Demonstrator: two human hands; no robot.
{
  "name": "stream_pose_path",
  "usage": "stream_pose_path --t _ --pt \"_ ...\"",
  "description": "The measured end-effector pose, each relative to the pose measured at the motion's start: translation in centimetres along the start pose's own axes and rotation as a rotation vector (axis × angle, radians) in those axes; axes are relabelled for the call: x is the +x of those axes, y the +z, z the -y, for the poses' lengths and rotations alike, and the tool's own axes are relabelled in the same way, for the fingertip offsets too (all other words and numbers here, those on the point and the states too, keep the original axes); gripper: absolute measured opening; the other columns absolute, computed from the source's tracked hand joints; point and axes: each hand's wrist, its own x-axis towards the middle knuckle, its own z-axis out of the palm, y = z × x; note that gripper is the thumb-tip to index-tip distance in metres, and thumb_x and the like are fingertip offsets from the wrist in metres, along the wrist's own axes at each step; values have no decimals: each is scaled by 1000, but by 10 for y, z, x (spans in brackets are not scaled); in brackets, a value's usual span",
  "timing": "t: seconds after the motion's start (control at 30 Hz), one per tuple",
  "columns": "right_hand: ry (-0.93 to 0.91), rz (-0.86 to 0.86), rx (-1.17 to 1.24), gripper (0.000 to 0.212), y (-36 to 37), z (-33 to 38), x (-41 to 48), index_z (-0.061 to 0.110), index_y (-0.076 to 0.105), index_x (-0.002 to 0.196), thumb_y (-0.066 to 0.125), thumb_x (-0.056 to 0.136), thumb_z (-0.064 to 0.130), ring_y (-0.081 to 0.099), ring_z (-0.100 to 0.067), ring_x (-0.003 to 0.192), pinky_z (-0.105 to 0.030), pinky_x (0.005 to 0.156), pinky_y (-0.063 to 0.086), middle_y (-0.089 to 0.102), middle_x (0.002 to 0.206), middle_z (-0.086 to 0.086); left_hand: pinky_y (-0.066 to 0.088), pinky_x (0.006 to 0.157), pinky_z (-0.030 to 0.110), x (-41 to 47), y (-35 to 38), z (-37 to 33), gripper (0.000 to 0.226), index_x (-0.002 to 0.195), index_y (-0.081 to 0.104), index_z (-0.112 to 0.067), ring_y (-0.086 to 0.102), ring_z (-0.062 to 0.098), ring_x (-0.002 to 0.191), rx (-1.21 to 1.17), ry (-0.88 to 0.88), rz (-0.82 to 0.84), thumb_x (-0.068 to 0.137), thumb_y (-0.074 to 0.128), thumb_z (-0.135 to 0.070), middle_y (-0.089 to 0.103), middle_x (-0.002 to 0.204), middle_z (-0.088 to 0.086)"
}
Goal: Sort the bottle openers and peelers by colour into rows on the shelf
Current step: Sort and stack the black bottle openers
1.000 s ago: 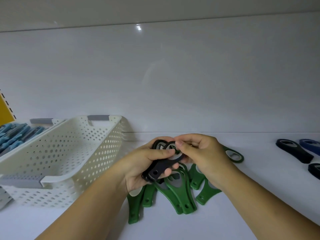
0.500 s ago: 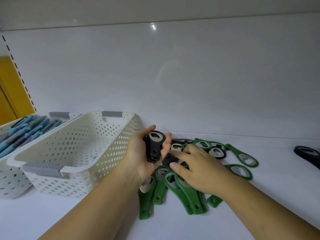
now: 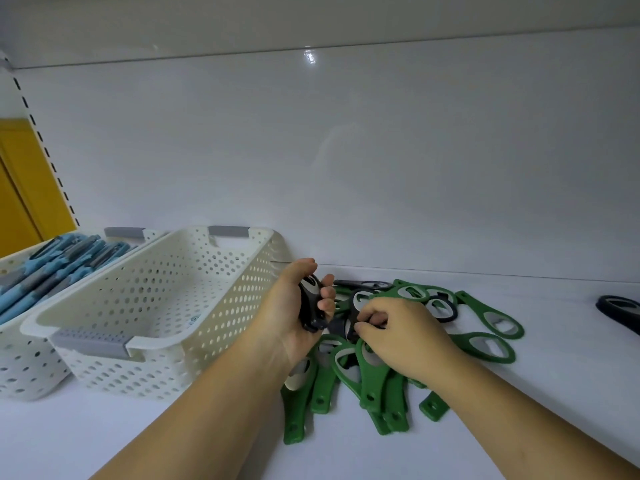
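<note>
A heap of green bottle openers point(image 3: 367, 382) lies on the white shelf point(image 3: 519, 410), with a few black ones mixed in at the back. My left hand point(image 3: 294, 317) grips a black bottle opener point(image 3: 310, 303) upright, just right of the empty basket. My right hand point(image 3: 401, 337) reaches into the heap and pinches another black bottle opener point(image 3: 356, 306) by its ring end. More green openers point(image 3: 488, 344) spread out to the right of that hand.
An empty white perforated basket point(image 3: 166, 306) stands at the left. Behind it a second basket point(image 3: 20, 348) holds several blue peelers point(image 3: 59, 265). A dark opener point(image 3: 620, 310) lies at the far right edge. The shelf's back wall rises close behind.
My left hand has turned the black opener more edge-on and closed its fingers round it. My right hand has curled its fingers onto a black opener in the heap. The view shifted left.
</note>
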Motion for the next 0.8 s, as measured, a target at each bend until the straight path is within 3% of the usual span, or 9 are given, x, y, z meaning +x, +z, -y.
stream_pose_path --t 0.07,0.17,0.23,0.37,0.47,0.57,0.7,0.8 --pt "76 -22 3 17 0 -1 2 30 60 88 65 80 45 60 -10 77 -28 67 50 62 77 14 37 35 15 0 1 2 41 129 44 -7 45 12 43 36 -16 -2 91 55 -15 57 87 12" --pt "167 -80 -197 46 -2 1 2 20 49 57 61 75 60 49 -15 52 -25 47 34 48 49 7 39 36 17 3 -1 5 48 135 43 -8 47 13 43 69 -26 -3 90 57 -16 61 86 12" --pt "196 -85 -280 58 -4 2 2 18 37 49 58 73 66 41 -16 45 -24 43 27 38 43 4 39 36 17 3 0 6 44 132 47 -7 47 13 43 80 -28 2 90 57 -17 60 82 11" --pt "195 -37 -273 52 -4 3 2 18 44 55 56 74 65 48 -18 52 -27 48 33 46 51 4 39 36 16 -2 4 9 13 103 53 -12 46 13 46 96 -18 35 91 56 -16 58 78 9" --pt "193 -38 -233 35 -5 4 2 16 60 71 55 77 51 61 -20 71 -30 67 45 65 71 2 43 38 16 -3 5 14 21 114 52 -12 52 15 46 140 -9 12 93 53 -12 60 76 12" --pt "189 -34 -240 29 -5 2 2 16 61 78 50 80 44 60 -22 79 -33 76 46 66 78 3 49 41 19 -2 5 16 16 105 51 -15 56 21 57 209 48 -64 94 46 -4 59 89 19" --pt "179 -34 -252 44 -1 1 3 21 54 64 48 76 64 59 -20 74 -37 81 45 62 67 7 50 42 19 -2 6 15 13 103 52 -15 59 22 56 178 66 -75 95 47 -7 62 90 21" --pt "173 -50 -184 39 -2 -6 4 17 49 51 57 75 47 57 -20 61 -30 67 43 53 52 3 48 39 18 -3 4 15 16 103 56 -8 59 18 49 174 -15 -52 94 53 -21 65 75 13"
